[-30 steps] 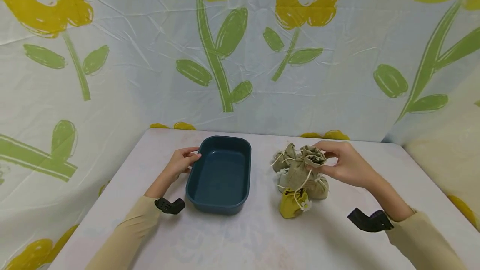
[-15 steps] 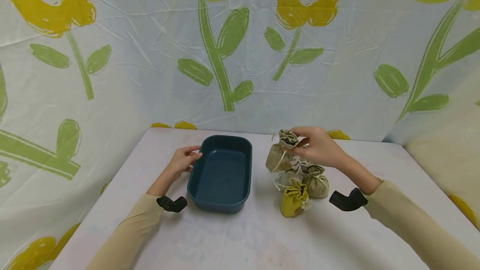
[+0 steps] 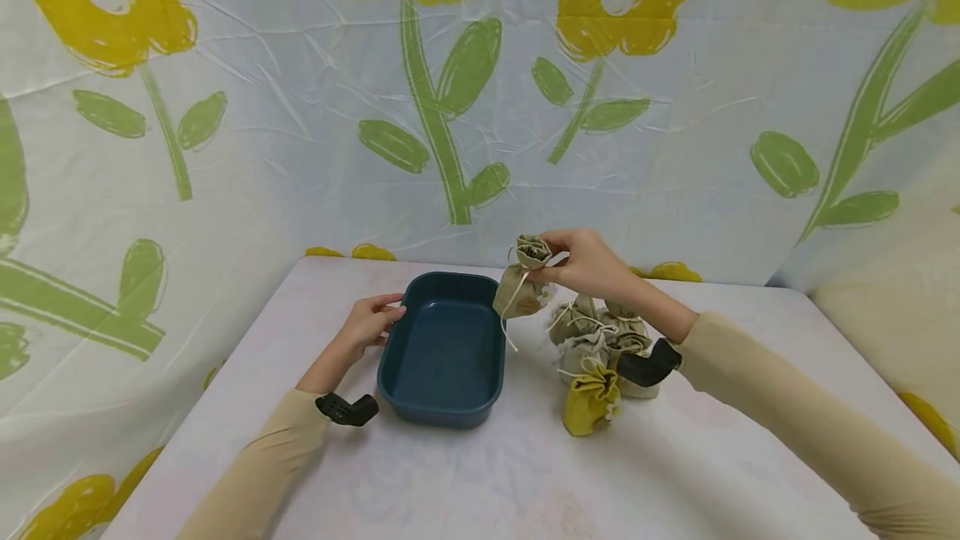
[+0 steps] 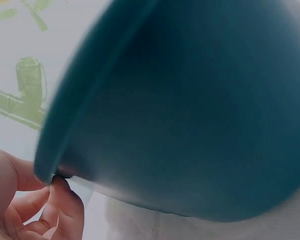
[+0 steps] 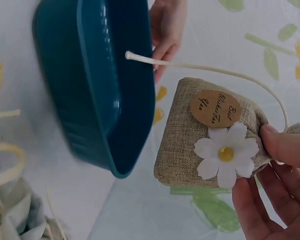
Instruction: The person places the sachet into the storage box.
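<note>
My right hand (image 3: 588, 263) pinches a beige linen drawstring pouch (image 3: 517, 292) by its gathered neck. The pouch hangs in the air beside the right rim of a dark blue rectangular tub (image 3: 442, 415). In the right wrist view this pouch (image 5: 177, 150) shows a white fabric flower (image 5: 226, 154) and a round brown tag (image 5: 215, 108). My left hand (image 3: 365, 327) grips the tub's left rim. Close up in the left wrist view, fingers (image 4: 67, 205) hold the edge of the tub (image 4: 190, 110). No contents show in the visible part of the tub.
Right of the tub, several drawstring pouches stand bunched together: a yellow one (image 3: 588, 402) in front, a pale grey one (image 3: 581, 354) and beige ones (image 3: 573, 317) behind. My right forearm partly covers the group. A flower-printed cloth (image 3: 337, 190) hangs behind the white table (image 3: 480, 490).
My right hand has lifted the beige pouch off the group and carried it left, up to the tub's right rim. My left hand and the tub stay where they were.
</note>
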The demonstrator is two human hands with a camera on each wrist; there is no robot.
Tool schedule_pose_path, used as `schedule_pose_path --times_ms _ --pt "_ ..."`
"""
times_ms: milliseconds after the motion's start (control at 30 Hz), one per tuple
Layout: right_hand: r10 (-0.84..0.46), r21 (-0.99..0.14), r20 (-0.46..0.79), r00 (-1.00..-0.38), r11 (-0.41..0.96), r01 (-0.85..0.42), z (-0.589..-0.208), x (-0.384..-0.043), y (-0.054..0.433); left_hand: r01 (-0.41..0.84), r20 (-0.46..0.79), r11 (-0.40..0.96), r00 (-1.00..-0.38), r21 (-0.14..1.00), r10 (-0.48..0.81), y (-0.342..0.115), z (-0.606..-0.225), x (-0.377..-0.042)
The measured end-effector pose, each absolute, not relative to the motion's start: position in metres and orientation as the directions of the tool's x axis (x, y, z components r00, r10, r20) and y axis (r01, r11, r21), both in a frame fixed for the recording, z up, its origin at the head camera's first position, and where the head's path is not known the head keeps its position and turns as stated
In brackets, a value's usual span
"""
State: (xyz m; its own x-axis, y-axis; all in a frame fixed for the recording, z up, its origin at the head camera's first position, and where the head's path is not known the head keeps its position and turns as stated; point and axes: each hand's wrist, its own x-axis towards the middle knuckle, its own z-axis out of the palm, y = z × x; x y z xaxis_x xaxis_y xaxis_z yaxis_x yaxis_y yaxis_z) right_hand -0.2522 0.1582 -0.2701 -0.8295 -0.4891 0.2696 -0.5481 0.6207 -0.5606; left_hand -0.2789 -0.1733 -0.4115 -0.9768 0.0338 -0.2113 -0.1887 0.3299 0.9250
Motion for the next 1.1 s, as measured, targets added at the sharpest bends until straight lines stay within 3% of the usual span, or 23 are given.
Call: schedule_pose_path --times_ms 533,1100 --pt "-0.436 -0.686 0.119 -0.892 0.613 -0.391 -0.282 -0.296 0.096 -0.214 -0.239 0.316 -0.970 0.924 0.044 -0.178 -0.412 -0.277" --pt "-0.456 -0.608 0.074 -0.887 0.684 -0.403 -0.312 -0.335 0.045 -0.178 -0.189 0.289 -0.982 0.941 0.010 -0.171 -0.413 -0.277"
